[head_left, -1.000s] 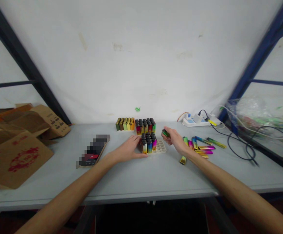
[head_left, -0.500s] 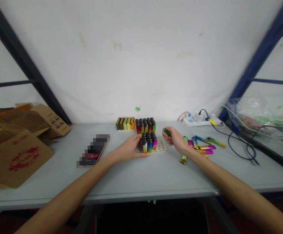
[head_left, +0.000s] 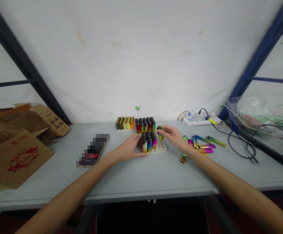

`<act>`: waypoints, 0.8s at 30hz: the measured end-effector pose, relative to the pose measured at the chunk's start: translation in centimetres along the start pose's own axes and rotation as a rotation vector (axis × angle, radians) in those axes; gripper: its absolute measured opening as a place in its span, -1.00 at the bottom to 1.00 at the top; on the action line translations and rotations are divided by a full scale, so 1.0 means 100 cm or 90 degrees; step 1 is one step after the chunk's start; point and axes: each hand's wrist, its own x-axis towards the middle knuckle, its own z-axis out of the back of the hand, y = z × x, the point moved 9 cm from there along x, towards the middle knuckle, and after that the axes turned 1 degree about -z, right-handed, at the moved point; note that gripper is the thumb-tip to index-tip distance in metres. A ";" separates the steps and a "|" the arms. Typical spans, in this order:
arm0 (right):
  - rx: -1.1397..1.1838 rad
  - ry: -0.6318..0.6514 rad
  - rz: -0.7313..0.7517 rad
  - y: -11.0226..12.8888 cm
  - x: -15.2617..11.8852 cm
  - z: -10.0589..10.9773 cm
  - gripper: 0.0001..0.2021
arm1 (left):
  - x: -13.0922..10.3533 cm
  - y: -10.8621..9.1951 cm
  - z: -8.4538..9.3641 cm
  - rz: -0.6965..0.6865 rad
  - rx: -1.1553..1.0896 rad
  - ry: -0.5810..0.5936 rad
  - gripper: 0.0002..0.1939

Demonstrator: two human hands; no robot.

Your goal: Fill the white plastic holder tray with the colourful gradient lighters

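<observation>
So the right hand (head_left: 172, 135) has swung in from beside the white tray (head_left: 161, 147) to over its back edge, pinching a green-gold lighter (head_left: 160, 133) upright. Left hand (head_left: 130, 148) is opened wide around the tray's left end, by the black-topped lighters (head_left: 148, 142) standing in it. Loose lighters (head_left: 206, 147) lie off to the right. The cardboard box (head_left: 27, 159) has red print, too blurry to read, same with the phone's (head_left: 92, 154) screen.
</observation>
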 end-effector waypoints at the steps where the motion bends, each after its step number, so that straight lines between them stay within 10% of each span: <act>1: -0.005 -0.002 -0.005 -0.002 0.000 0.001 -0.63 | 0.000 0.000 0.000 0.001 0.004 0.002 -0.16; 15: -0.011 0.131 -0.041 -0.005 -0.010 -0.013 -0.58 | 0.000 -0.004 0.001 -0.016 0.012 0.001 -0.21; 24: -0.233 0.079 0.180 0.015 -0.022 -0.028 -0.56 | 0.001 0.002 0.002 -0.016 0.005 -0.011 -0.25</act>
